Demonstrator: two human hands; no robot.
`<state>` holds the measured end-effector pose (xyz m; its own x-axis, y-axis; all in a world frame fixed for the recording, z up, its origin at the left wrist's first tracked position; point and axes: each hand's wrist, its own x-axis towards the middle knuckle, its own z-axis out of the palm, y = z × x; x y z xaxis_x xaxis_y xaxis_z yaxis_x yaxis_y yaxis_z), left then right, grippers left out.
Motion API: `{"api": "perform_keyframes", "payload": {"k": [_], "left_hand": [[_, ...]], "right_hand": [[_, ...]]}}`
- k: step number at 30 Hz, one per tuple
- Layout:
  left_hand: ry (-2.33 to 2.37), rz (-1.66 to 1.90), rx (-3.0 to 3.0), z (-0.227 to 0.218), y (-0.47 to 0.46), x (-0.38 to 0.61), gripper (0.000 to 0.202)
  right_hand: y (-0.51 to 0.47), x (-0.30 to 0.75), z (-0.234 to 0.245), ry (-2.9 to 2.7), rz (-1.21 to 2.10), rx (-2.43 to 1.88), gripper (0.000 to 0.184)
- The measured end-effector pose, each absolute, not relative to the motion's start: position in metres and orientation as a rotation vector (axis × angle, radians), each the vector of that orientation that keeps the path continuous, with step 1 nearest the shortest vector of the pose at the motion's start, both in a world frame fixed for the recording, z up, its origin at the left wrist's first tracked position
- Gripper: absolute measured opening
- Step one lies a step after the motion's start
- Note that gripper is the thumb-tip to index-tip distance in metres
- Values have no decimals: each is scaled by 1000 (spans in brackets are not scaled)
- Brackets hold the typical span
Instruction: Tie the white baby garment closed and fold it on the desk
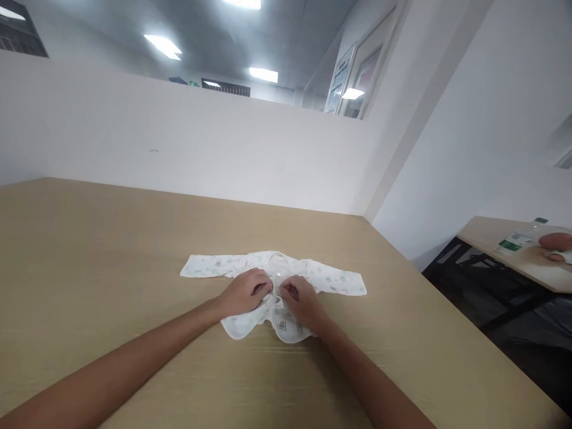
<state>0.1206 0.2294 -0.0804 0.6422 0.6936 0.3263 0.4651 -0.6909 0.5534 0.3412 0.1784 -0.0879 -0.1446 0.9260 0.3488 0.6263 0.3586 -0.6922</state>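
A small white baby shirt (pixel 344 280) with a faint green and brown print lies on the table, its sleeves stretched out to both sides. At the middle of its front, my left hand (pixel 248 291) is closed in a pinch on the cloth, left of the opening. Close beside it on the right, my right hand (pixel 300 298) pinches the opposite front edge. Between the two hands the fabric is bunched. Below them the two rounded lower front corners spread toward me. My fingertips partly cover the cloth they grip.
The wooden table (pixel 111 238) extends around the shirt, with a white partition (pixel 201 149) along its far edge. Beyond the right edge, a second table (pixel 480 229) carries a plastic bottle (pixel 518 239) with a green label and a reddish-brown item (pixel 555 241).
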Motion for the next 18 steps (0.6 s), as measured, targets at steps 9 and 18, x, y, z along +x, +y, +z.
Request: {"api": "perform_keyframes", "payload": {"k": [9,18], "left_hand": [[872,737,2605,-94,244,101,28],[890,732,2746,-88,246,93,25]], "right_hand": [[163,353,-72,-2112,564,-1070,16],[163,374,-64,-2305,589,-1187,7]]}}
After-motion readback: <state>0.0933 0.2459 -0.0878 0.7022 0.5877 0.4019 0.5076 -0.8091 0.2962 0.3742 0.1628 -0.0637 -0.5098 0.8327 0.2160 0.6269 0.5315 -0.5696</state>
